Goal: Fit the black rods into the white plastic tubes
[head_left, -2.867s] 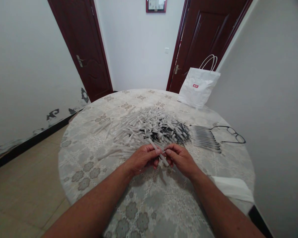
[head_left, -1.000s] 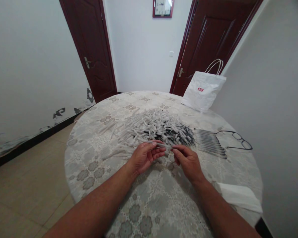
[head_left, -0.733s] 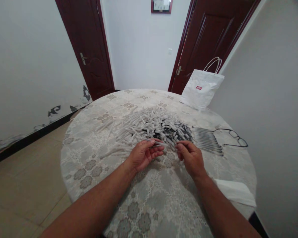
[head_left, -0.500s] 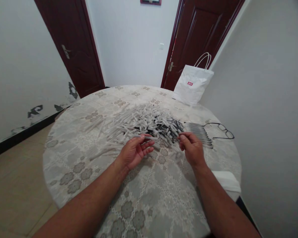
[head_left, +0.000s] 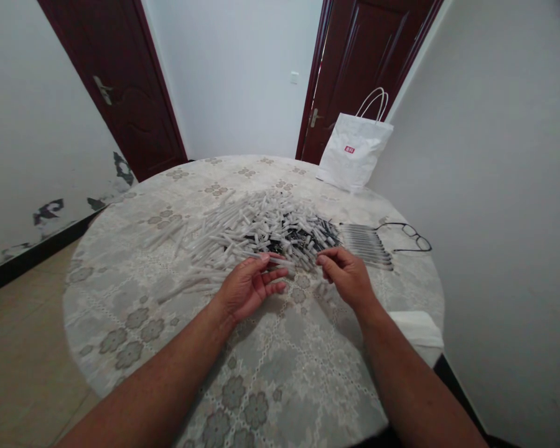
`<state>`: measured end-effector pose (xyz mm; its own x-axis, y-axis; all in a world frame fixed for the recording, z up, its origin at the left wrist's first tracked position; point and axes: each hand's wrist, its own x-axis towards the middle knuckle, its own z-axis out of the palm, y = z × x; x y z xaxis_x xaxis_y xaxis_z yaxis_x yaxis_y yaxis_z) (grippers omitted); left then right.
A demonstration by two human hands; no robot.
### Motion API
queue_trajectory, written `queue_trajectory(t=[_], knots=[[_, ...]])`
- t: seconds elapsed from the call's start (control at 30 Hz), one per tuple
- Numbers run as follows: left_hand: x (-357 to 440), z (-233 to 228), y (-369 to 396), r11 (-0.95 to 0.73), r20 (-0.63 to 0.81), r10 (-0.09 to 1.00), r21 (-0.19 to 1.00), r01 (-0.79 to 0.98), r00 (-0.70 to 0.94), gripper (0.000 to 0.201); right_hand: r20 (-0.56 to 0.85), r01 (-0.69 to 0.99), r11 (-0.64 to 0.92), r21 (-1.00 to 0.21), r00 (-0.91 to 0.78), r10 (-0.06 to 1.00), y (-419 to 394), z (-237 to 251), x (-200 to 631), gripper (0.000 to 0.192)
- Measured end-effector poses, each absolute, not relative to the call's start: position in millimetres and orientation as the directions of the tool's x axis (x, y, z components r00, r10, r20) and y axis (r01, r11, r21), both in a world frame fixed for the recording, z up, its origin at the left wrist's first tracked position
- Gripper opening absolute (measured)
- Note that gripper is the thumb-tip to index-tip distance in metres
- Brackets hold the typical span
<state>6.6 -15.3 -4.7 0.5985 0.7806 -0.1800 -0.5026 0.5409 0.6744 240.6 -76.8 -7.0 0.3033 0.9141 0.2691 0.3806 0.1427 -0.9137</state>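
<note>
My left hand (head_left: 248,289) holds a clear, pen-like plastic tube (head_left: 281,262) between thumb and index finger, its other fingers loosely curled, palm partly up. Across from it, my right hand (head_left: 348,274) is closed in a pinch near the tube's right end; whatever lies between its fingertips is too small to make out. Just beyond both hands spreads a heap of loose pen parts (head_left: 266,218), made up of whitish clear tubes, short pale pieces and black pieces. To the right of the heap lies a neat row of slim pens (head_left: 366,246).
Black-framed glasses (head_left: 413,251) lie beyond the pens at the right. A white paper bag (head_left: 354,152) stands at the back right of the round table (head_left: 233,177), which has a flowered cloth. Close to my right forearm is a white folded item (head_left: 415,330).
My right hand has moved left, closer to the tube in my left hand. My left hand keeps its hold on the tube. The view has shifted slightly.
</note>
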Motion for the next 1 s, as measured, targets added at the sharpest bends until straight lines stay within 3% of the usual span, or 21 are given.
queue_trajectory(t=[0.1, 0.23, 0.43, 0.6, 0.83, 1.0], knots=[[3.6, -4.3, -11.8, 0.532, -0.190, 0.802, 0.658, -0.533, 0.566, 0.016, 0.383, 0.649, 0.083, -0.756, 0.335, 0.861, -72.4, -8.1, 259.9, 0.018], [-0.7, -1.0, -7.5, 0.513, -0.200, 0.829, 0.644, -0.568, 0.522, 0.016, 0.393, 0.796, 0.087, -0.599, 0.198, 0.898, -67.7, -17.6, 263.4, 0.016], [-6.1, 3.2, -0.3, 0.453, -0.208, 0.883, 0.607, -0.653, 0.420, 0.014, 0.476, 0.868, 0.244, -0.432, -0.010, 0.879, -65.4, -29.8, 240.4, 0.022], [-8.5, -0.1, 4.2, 0.397, -0.218, 0.917, 0.575, -0.716, 0.333, 0.012, 0.461, 0.886, 0.293, -0.359, -0.104, 0.881, -57.0, -23.8, 221.6, 0.024], [-12.4, -2.8, 8.2, 0.365, -0.207, 0.931, 0.554, -0.749, 0.301, 0.012, 0.307, 0.943, 0.213, -0.258, -0.129, 0.943, -36.8, -12.0, 193.6, 0.023], [-11.3, -3.2, 7.4, 0.376, -0.211, 0.927, 0.548, -0.748, 0.311, 0.012, 0.260, 0.982, 0.098, -0.161, -0.054, 0.964, -23.7, -11.0, 167.0, 0.023]])
